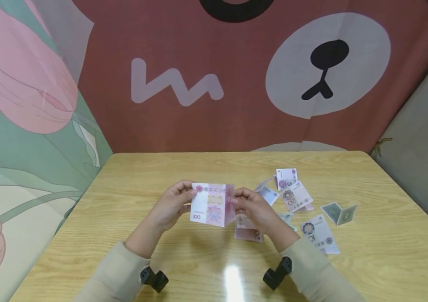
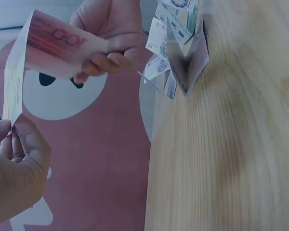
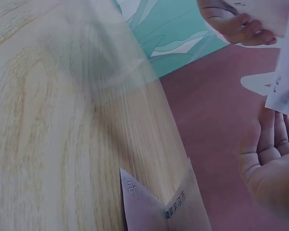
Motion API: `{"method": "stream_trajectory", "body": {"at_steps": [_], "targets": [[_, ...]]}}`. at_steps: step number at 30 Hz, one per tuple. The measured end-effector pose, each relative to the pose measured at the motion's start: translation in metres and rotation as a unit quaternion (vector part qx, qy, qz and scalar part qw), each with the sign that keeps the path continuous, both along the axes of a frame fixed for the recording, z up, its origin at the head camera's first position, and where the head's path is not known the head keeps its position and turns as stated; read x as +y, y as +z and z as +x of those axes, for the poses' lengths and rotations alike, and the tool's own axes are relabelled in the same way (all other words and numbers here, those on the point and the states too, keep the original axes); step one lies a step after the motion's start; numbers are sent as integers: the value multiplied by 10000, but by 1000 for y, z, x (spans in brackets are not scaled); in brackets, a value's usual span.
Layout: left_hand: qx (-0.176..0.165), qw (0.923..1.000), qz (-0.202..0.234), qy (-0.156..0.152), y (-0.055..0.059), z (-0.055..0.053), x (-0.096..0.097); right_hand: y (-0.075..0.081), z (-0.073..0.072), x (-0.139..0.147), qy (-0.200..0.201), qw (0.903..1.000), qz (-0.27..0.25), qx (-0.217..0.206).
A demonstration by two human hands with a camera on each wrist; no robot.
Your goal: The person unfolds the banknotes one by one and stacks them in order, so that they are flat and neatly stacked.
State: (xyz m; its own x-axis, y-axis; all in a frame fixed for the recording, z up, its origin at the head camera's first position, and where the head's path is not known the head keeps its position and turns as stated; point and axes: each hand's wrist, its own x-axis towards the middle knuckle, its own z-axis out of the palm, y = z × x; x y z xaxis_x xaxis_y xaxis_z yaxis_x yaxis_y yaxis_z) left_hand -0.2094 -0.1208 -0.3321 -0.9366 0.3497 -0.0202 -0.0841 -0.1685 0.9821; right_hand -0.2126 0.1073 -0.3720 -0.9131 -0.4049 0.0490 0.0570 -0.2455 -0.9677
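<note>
A pink 100 banknote, folded down the middle, is held up over the table between both hands. My left hand pinches its left edge between thumb and fingers. At the other edge, my right hand grips the note the same way. The left wrist view shows the banknote bent at its crease, with the two halves at an angle. Below my right hand, a folded 20 note stands on the table, partly hidden by that hand.
Several more folded notes lie to the right on the wooden table: a 5 note, a purplish note, a 10 note, a green note and a bluish note. A printed cloth hangs behind the table.
</note>
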Motion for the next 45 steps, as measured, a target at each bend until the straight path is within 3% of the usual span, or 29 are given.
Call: {"method": "stream_trajectory", "body": {"at_steps": [8, 17, 30, 38, 45], "targets": [[-101, 9999, -2, 87, -2, -2, -10, 4, 0, 5, -51, 9999, 114, 58], [-227, 9990, 345, -174, -2, -4, -17, 12, 0, 13, -389, 9977, 539, -153], [-450, 9976, -451, 281, -16, -7, -21, 8, -5, 20, -613, 9948, 808, -95], [-245, 9952, -815, 484, -22, -11, -23, 7, -10, 19, -522, 9944, 922, -7], [-142, 9924, -1004, 695, -21, -16, -29, 11, -13, 16, -548, 9894, 1334, 182]]}}
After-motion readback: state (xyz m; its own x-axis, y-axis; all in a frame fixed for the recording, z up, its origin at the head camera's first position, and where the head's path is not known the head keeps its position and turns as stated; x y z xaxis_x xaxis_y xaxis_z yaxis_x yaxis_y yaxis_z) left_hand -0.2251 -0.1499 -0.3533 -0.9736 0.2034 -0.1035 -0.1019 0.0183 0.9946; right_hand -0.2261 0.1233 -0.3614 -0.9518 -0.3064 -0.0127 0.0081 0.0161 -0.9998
